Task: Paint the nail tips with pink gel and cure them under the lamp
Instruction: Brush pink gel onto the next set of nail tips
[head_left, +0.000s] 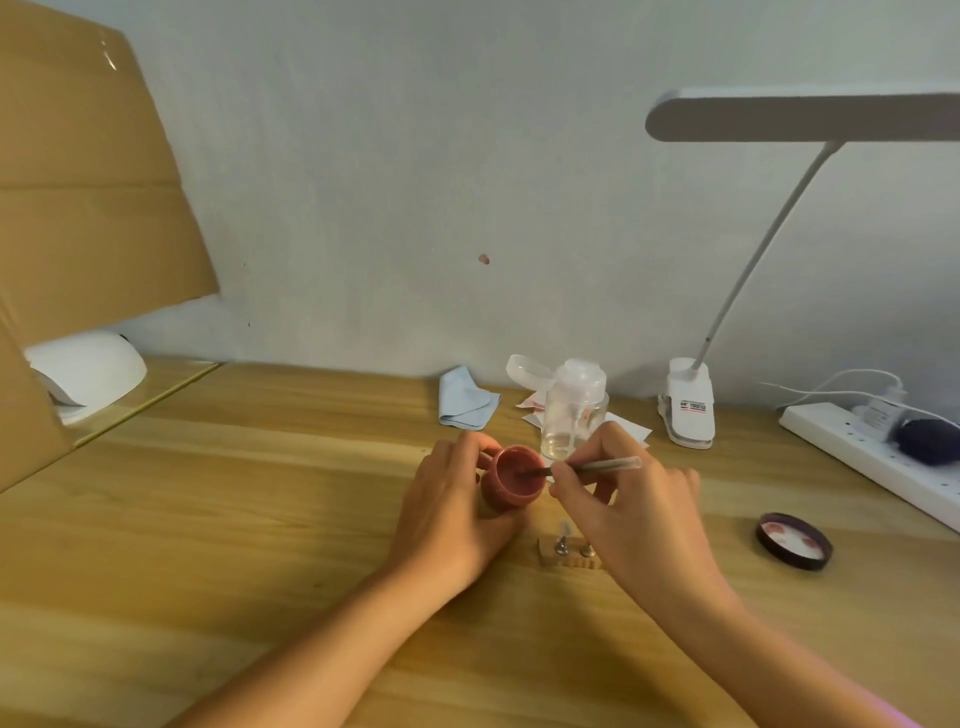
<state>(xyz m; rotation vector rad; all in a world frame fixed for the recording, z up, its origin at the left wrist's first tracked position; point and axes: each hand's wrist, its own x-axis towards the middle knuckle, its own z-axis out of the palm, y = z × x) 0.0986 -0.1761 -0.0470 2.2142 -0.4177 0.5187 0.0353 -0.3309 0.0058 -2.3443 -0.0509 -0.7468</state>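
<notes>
A single head-worn wide-angle view looks forward and down from above the near edge of the light wooden desk (260, 493), facing the pale grey wall (415, 182) at its far side. It sits close over the desk, with both forearms entering from the near edge and straight lines bowing toward the frame's borders.

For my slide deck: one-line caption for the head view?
Left hand steadies a pink gel pot while the right hand dips a brush into it.
</notes>
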